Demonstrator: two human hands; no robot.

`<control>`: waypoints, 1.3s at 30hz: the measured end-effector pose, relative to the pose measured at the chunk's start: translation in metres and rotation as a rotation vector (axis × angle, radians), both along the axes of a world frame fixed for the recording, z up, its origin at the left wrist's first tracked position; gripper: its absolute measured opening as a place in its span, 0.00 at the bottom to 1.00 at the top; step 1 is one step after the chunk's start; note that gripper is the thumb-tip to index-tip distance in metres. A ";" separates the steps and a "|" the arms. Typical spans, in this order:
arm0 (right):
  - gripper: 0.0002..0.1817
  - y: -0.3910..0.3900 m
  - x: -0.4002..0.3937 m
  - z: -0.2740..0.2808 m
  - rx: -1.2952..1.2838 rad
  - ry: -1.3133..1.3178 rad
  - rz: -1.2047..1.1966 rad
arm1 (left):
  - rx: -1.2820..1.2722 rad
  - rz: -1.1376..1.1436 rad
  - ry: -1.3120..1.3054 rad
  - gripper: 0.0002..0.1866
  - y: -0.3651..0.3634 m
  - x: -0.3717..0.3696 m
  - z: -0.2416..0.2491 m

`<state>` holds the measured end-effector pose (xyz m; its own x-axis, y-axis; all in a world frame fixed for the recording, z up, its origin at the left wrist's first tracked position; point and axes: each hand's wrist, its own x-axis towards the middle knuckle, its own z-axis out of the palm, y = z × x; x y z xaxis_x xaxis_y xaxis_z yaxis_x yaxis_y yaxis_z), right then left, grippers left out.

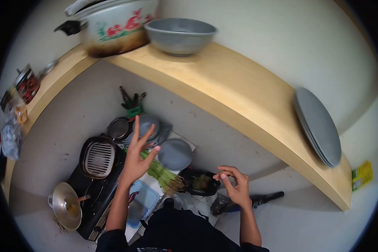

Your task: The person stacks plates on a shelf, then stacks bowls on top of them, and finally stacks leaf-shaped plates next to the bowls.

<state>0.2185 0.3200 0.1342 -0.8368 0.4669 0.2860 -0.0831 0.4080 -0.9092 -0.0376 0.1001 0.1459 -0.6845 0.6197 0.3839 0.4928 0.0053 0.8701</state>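
Note:
My left hand [135, 161] is raised in the air with its fingers spread, and nothing is in it. Behind it lie a bundle of long green vegetable stems with roots [166, 176] and a round grey plate [175, 154]. My right hand [236, 187] is also in the air, its fingers loosely bent and apart, with nothing visible between them. Nearest to it is a black bowl [189, 185] with some greenish stuff inside. Below my left hand, a light-blue tray [143, 201] rests on the white counter, partly hidden by my forearm.
A stove [86, 210] at the left carries a grill pan [98, 156] and a wok [67, 206]. A wooden shelf [239, 92] arches overhead with a large pot [117, 31], a grey bowl [180, 35] and leaning grey plates [318, 126]. A green utensil holder [134, 111] stands in the corner.

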 end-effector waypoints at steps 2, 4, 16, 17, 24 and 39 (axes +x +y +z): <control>0.12 -0.008 -0.035 -0.028 -0.152 0.000 0.031 | -0.120 0.059 0.044 0.31 -0.013 -0.010 -0.024; 0.12 -0.017 -0.071 -0.073 -0.350 0.023 0.020 | -0.198 0.049 0.031 0.30 -0.020 -0.012 -0.053; 0.14 -0.026 -0.127 -0.338 -0.481 -0.381 0.051 | -0.496 -0.296 -0.246 0.34 -0.026 -0.048 -0.263; 0.16 -0.020 -0.123 -0.349 -0.488 -0.390 0.048 | -0.485 -0.311 -0.325 0.33 -0.025 -0.052 -0.276; 0.13 0.005 -0.120 -0.390 -0.458 -0.536 -0.299 | -0.355 -0.103 -0.422 0.33 0.003 -0.066 -0.368; 0.29 -0.015 -0.188 -0.428 -0.008 -0.714 -0.610 | -0.541 0.170 -0.450 0.46 0.077 -0.097 -0.435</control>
